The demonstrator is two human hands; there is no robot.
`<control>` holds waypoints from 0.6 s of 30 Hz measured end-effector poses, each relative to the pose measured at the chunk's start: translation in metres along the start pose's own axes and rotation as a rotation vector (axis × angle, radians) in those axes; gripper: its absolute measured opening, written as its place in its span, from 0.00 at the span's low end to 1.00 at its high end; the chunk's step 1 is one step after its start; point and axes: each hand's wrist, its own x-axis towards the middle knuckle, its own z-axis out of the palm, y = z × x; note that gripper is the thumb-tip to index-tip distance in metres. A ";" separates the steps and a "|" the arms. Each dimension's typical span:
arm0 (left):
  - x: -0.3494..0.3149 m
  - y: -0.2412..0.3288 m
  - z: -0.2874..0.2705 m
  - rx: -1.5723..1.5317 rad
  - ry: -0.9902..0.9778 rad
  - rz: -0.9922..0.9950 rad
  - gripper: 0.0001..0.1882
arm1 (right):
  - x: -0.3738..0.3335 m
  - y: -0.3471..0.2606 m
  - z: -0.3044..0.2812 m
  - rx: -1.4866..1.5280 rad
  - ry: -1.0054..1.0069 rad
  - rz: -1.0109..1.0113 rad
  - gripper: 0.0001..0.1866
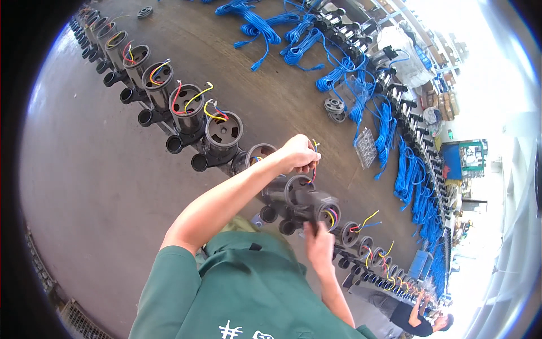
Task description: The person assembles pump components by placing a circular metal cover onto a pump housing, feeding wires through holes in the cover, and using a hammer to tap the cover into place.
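My left hand [299, 155] is closed in a pinch on thin wires [314, 169], with red and yellow showing, that rise from a black cylindrical housing [291, 195]. Close by, my right hand [320, 244] is wrapped round the grip of a dark tool [316, 203] shaped like a power drill. Motion blurs the tool, so its tip cannot be made out. It overlaps the housings just below my left hand. Another open-topped housing [224, 133], with slots in its inner plate and yellow, red and blue wires, stands to the left of my left hand.
The housings form a long diagonal row on a brown work surface [271, 101]. Coiled blue cables [254, 25] lie along its far side, near stacked metal rings [335, 107] and a bag of small parts [366, 148]. Another person [415, 319] works at the lower right.
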 end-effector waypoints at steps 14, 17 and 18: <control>-0.003 -0.003 0.003 0.005 0.016 0.011 0.13 | 0.006 0.008 0.008 0.039 -0.080 0.173 0.15; -0.010 -0.003 -0.002 -0.030 0.047 0.000 0.12 | 0.021 -0.033 -0.034 0.112 -0.164 0.196 0.19; -0.010 -0.005 -0.004 -0.047 0.045 0.012 0.12 | 0.024 -0.031 -0.042 0.131 -0.150 0.141 0.18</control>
